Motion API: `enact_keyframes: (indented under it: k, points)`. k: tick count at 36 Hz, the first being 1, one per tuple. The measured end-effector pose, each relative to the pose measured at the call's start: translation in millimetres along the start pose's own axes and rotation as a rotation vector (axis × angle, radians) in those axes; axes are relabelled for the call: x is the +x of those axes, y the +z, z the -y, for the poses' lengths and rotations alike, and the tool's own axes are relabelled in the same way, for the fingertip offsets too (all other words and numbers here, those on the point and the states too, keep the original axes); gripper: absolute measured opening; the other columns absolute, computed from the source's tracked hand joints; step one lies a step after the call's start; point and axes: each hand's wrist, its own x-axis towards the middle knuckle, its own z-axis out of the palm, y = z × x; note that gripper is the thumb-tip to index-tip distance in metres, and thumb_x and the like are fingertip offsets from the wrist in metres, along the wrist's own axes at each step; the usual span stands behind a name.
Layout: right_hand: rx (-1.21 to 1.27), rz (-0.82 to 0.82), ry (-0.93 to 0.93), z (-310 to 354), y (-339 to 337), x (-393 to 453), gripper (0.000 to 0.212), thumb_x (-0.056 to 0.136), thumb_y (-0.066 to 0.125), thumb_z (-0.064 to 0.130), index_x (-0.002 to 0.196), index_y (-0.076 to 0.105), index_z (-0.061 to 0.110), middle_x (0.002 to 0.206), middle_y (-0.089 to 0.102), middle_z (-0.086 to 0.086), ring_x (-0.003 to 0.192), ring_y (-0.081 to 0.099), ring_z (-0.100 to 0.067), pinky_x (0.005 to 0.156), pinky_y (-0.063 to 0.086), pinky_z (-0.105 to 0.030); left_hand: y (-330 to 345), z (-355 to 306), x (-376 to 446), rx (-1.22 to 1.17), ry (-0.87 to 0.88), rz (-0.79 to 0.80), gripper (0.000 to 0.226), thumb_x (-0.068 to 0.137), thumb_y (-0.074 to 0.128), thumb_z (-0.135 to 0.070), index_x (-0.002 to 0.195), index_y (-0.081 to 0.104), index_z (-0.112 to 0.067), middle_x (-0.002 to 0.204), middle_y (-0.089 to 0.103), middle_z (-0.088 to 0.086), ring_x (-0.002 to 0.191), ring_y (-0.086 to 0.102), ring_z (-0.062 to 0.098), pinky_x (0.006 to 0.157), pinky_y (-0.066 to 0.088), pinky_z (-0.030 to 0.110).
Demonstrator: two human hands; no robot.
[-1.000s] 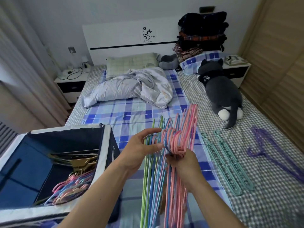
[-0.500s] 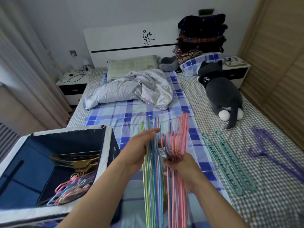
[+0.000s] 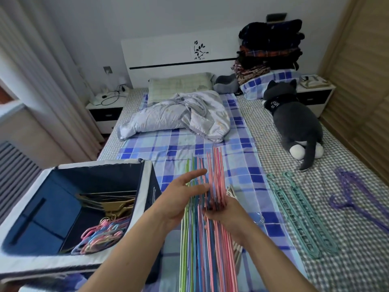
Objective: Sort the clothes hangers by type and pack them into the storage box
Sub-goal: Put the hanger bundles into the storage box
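At far left the storage box [image 3: 145, 192] stands open on the bed [image 3: 242, 165], with gold and pastel hangers lying inside. The left hand [image 3: 179, 199], fingers straight and together, presses flat against a bundle of coloured hangers [image 3: 202, 239] held upright, while the right hand [image 3: 227, 213] curls its fingers round the bundle's hooks. Right of that, two teal hangers [image 3: 299, 216] and purple hangers [image 3: 353, 197] lie on the bed.

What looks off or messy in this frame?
Nothing damaged or spilled. In the storage box, the pastel hangers lie in a loose tangle beside the gold hangers, not neatly stacked. The purple hangers and teal hangers remain unpacked on the bed.
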Motion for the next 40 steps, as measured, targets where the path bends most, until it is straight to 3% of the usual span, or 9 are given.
enact_keyframes:
  k: [7,11,15,19,22,28,33,36,40]
  points:
    - [-0.191,0.053,0.001,9.2,-5.7,1.5,0.033,0.088,0.070,0.003,0.100,0.069,0.034,0.098,0.077,0.006,0.096,0.071,-0.009,0.097,0.055,-0.040,0.6,-1.0,-5.4,0.019,0.004,0.040,0.047,0.088,0.077,-0.022,0.126,0.068,-0.048,0.159,0.042,-0.006,0.153,0.020,0.016,0.122,0.012,0.040]
    - [-0.178,0.112,0.031,9.8,-6.1,1.6,0.048,0.085,0.076,0.018,0.124,0.060,0.040,0.113,0.073,0.014,0.108,0.068,-0.007,0.102,0.052,-0.042,-1.9,1.7,-2.0,-0.009,0.059,0.004,0.049,0.080,0.083,-0.025,0.124,0.071,-0.044,0.147,0.057,-0.003,0.147,0.037,0.020,0.126,0.018,0.050]
    - [-0.180,0.108,0.023,8.3,-10.8,1.5,0.059,0.084,0.077,0.016,0.133,0.054,0.039,0.118,0.071,0.015,0.112,0.066,-0.005,0.104,0.050,-0.042,-1.7,0.8,-3.8,-0.052,0.035,0.080,0.049,0.091,0.073,-0.012,0.130,0.068,-0.041,0.139,0.064,-0.002,0.135,0.054,0.010,0.125,0.016,0.041]
    - [-0.220,0.078,0.020,6.5,-11.2,-3.5,0.056,0.083,0.076,0.008,0.114,0.057,0.051,0.113,0.072,0.018,0.109,0.065,-0.001,0.105,0.050,-0.040,7.3,-9.2,-9.8,0.053,-0.040,0.197,0.054,0.092,0.071,-0.029,0.138,0.055,-0.053,0.162,0.030,-0.013,0.150,0.014,0.007,0.124,0.002,0.045]
    - [-0.240,0.080,0.032,4.7,-7.6,-6.6,0.054,0.082,0.076,0.008,0.108,0.060,0.052,0.110,0.073,0.016,0.107,0.065,-0.001,0.104,0.050,-0.040,6.3,-11.9,-11.9,0.154,-0.043,0.277,0.055,0.092,0.070,-0.034,0.140,0.052,-0.055,0.164,0.026,-0.017,0.154,0.009,0.010,0.124,0.002,0.047]
    - [-0.298,0.154,0.049,29.9,-12.4,-8.5,0.032,0.071,0.069,0.009,0.098,0.071,0.027,0.093,0.074,-0.005,0.097,0.070,-0.026,0.091,0.056,-0.054,3.0,-13.8,-23.1,0.412,0.227,0.368,0.070,0.097,0.069,-0.017,0.152,0.038,-0.050,0.148,0.055,-0.011,0.137,0.053,0.014,0.115,0.043,0.045]
    - [-0.265,0.216,-0.078,80.8,-17.0,-12.9,0.041,0.080,0.071,0.011,0.119,0.069,0.025,0.113,0.074,0.000,0.111,0.068,-0.019,0.096,0.055,-0.050,13.6,-55.7,-36.9,0.678,0.559,0.385,0.084,0.094,0.066,-0.023,0.157,0.019,-0.053,0.153,0.031,-0.040,0.146,0.028,-0.008,0.114,0.028,0.013]
    - [-0.261,0.305,-0.183,118.3,-17.2,-20.8,0.039,0.087,0.068,0.006,0.122,0.068,0.023,0.118,0.072,0.004,0.114,0.066,-0.013,0.099,0.054,-0.044,13.3,-80.9,-47.2,0.680,0.669,0.410,0.079,0.092,0.067,-0.014,0.157,0.025,-0.032,0.154,0.041,-0.022,0.145,0.037,0.001,0.112,0.031,0.014]
    - [-0.130,0.402,-0.234,152.7,-2.4,-24.1,0.030,0.081,0.066,-0.007,0.104,0.073,0.011,0.093,0.075,-0.006,0.090,0.072,-0.018,0.081,0.057,-0.036,1.4,-104.1,-62.3,0.277,0.706,0.325,0.067,0.086,0.062,-0.015,0.150,0.044,-0.026,0.146,0.050,0.014,0.130,0.055,0.035,0.105,0.045,0.047]
